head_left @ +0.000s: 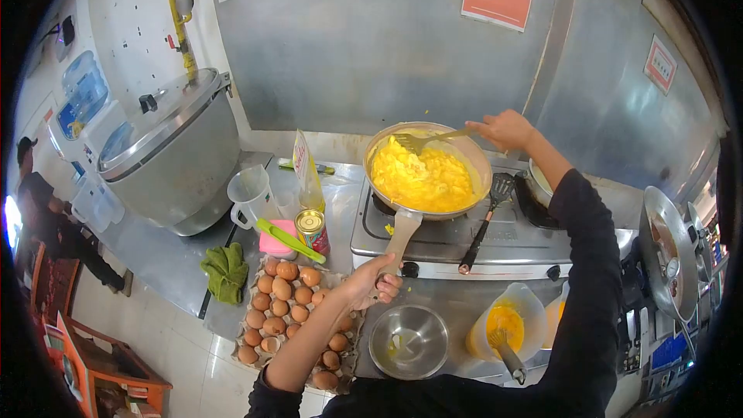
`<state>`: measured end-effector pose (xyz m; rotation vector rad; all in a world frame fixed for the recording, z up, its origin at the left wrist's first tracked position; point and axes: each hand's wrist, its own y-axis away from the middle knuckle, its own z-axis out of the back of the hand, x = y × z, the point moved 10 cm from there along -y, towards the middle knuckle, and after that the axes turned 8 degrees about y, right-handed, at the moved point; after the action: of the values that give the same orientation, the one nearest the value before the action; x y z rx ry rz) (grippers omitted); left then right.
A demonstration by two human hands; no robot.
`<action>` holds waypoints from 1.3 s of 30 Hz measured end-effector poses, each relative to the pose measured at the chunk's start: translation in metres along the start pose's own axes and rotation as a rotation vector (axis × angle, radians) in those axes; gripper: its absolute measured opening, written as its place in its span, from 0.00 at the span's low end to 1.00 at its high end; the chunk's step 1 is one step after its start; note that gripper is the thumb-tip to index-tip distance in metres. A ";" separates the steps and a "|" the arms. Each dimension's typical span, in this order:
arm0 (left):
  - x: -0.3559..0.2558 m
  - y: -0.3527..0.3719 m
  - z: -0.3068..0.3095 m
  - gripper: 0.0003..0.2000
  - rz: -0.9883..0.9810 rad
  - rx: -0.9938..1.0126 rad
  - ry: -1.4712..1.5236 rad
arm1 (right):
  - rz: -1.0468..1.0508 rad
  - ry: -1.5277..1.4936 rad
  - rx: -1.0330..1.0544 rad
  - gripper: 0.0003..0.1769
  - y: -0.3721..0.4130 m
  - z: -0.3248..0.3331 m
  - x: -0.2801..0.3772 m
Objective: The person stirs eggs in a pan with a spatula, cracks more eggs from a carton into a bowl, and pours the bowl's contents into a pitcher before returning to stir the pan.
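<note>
My left hand [371,282] is closed around the beige handle of a frying pan [481,159], which sits on the left side of the gas stove [441,248]. Soft yellow scrambled eggs [426,178] fill the pan, partly set and partly loose. My right hand [505,131] grips the handle of a slotted spatula [413,142], its blade in the eggs near the far rim. A carton of brown eggs [280,291] lies under my left forearm. Below the stove stand a metal bowl [409,325] with some bits inside and a jug of beaten egg [507,327] with a whisk in it.
A black slotted turner [487,224] lies across the stove. To the left are a can [311,231], a clear measuring jug [252,195], a green cloth [224,272] and a large metal cooker [174,155]. Another pan [665,251] stands far right. A person [54,217] sits at far left.
</note>
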<state>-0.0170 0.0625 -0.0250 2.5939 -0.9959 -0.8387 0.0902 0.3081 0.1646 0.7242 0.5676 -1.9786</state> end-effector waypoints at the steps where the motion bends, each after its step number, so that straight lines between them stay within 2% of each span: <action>1: 0.000 -0.001 0.000 0.12 0.002 0.005 0.015 | 0.001 -0.004 0.001 0.26 -0.002 0.003 0.003; 3: 0.002 -0.001 0.000 0.12 0.009 0.012 0.031 | 0.215 0.084 -0.120 0.24 -0.001 0.027 0.030; 7: 0.002 0.000 -0.003 0.12 -0.023 0.011 0.038 | 0.166 0.063 -0.069 0.18 0.008 0.089 0.046; 9: 0.006 -0.002 -0.006 0.12 -0.031 0.001 0.044 | -0.078 -0.071 0.005 0.10 0.019 0.113 0.027; 10: 0.006 -0.002 -0.006 0.13 -0.043 -0.012 0.060 | -0.080 -0.071 0.013 0.10 0.026 0.124 0.029; 12: 0.008 -0.004 -0.006 0.13 -0.053 -0.021 0.079 | -0.265 -0.039 0.068 0.06 0.042 0.139 0.016; 13: 0.010 -0.004 -0.007 0.13 -0.048 -0.006 0.097 | -0.265 -0.039 0.073 0.06 0.045 0.151 0.020; 15: 0.011 -0.004 -0.009 0.12 -0.049 0.011 0.114 | -0.354 0.030 0.359 0.07 0.052 0.145 0.022; 18: 0.013 -0.006 -0.011 0.12 -0.074 0.020 0.128 | -0.343 -0.005 0.406 0.05 0.048 0.137 0.043; 20: 0.015 -0.009 -0.010 0.12 -0.093 0.014 0.160 | -0.362 0.058 0.330 0.04 0.039 0.119 0.065; 22: 0.020 -0.018 -0.003 0.11 -0.114 -0.008 0.190 | -0.343 0.185 0.404 0.06 0.033 0.089 0.092; 23: 0.022 -0.025 0.001 0.13 -0.140 0.013 0.169 | -0.604 0.082 0.400 0.08 0.034 0.074 0.086; 24: 0.019 -0.024 0.002 0.10 -0.190 0.016 0.156 | -0.560 0.129 0.313 0.09 0.030 0.049 0.097; 25: 0.022 -0.032 0.004 0.10 -0.167 0.118 0.128 | -0.606 0.064 0.252 0.09 0.028 0.025 0.096; 26: 0.023 -0.037 0.011 0.11 -0.173 0.053 0.134 | -0.592 0.044 0.376 0.09 0.025 0.011 0.095; 27: 0.012 -0.025 0.002 0.12 -0.262 -0.004 0.126 | -0.567 0.165 0.242 0.09 0.021 0.014 0.093; 29: 0.015 -0.026 -0.007 0.12 -0.188 0.131 0.136 | -0.502 0.186 0.137 0.08 0.020 -0.014 0.077; 30: 0.016 -0.031 -0.002 0.12 -0.162 0.115 0.151 | -0.497 0.171 0.109 0.07 0.022 -0.025 0.067; 32: 0.018 -0.031 0.000 0.13 -0.133 0.107 0.174 | -0.333 0.077 0.033 0.06 0.026 -0.002 0.060; 34: 0.015 -0.028 0.000 0.13 -0.144 0.075 0.070 | -0.320 -0.031 -0.030 0.07 0.035 -0.002 0.041; 35: 0.014 -0.027 0.002 0.13 -0.148 0.078 0.071 | -0.315 -0.141 -0.093 0.09 0.038 -0.002 0.030; 39: 0.014 -0.027 0.002 0.14 -0.102 0.142 0.073 | -0.259 -0.263 -0.174 0.12 0.037 0.003 0.012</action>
<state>0.0048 0.0732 -0.0442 2.7943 -0.9426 -0.7142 0.1174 0.2815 0.1548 0.2876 0.6897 -2.1856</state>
